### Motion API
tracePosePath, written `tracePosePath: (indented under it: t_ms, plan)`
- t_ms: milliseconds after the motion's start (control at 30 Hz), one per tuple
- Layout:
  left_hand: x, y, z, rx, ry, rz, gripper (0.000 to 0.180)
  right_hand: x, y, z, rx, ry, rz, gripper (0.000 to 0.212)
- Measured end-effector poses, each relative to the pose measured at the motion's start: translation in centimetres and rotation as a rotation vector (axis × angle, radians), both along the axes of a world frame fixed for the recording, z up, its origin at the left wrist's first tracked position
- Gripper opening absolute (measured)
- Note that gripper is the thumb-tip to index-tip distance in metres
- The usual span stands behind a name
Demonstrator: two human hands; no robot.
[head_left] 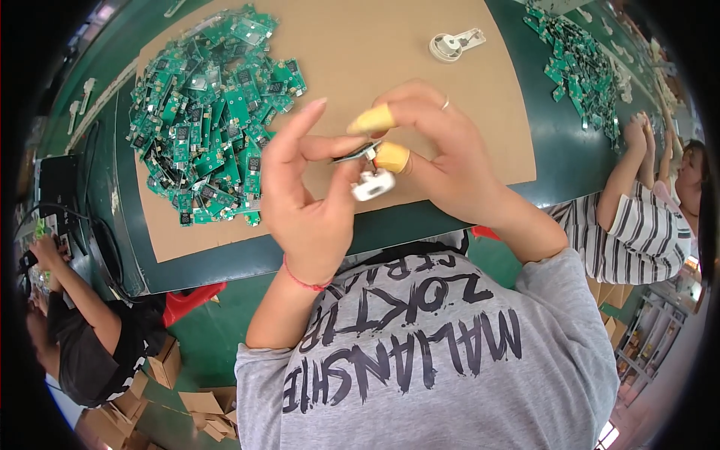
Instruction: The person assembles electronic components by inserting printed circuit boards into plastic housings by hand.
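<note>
Circuit board [355, 154], seen nearly edge-on and held aloft over the near side of the table [556, 150]. Upon the table lies a brown cardboard sheet [487, 105], bearing at its left a broad heap of green boards [214, 124]. Left hand [304, 187] and right hand [454, 146] converge above the sheet. Left grip: thumb and index finger drawn together, pinching the board. Right grip: thumb and index finger slightly parted, both in yellow finger covers [376, 118]; whether they clasp the board cannot be told. Beyond the right hand, a pale round fitting [447, 48] rests on the sheet. Principal relation: the board lies right of the left palm and left of the right palm, the left hand being nearer. Its long axis appears to rise from lower left to upper right, pointing toward the right hand. Below it, near both thumbs: a blurred white plastic piece [373, 184], attachment unclear.
</note>
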State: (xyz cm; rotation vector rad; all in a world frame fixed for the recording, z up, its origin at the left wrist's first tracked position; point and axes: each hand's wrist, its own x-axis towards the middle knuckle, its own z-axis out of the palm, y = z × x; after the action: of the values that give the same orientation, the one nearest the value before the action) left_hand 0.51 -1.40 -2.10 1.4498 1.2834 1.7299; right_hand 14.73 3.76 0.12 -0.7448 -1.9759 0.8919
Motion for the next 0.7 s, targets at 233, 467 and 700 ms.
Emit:
tracePosePath:
  t_ms: [233,467,700]
  plan:
    - [0.2,0.4,-0.5,-0.002,0.008,0.009,0.056,0.8,1.6,-0.9,0.376,-0.006,0.043,0.021]
    - [-0.6,-0.5,-1.1,-0.909,-0.573,-0.773,0.033,1.2,2.5,1.1,0.710,-0.087,0.112,0.017]
    - [0.1,-0.3,-2.1,-0.669,-1.116,-0.709,0.035,1.8,2.7,1.7,0.937,-0.310,0.065,0.015]
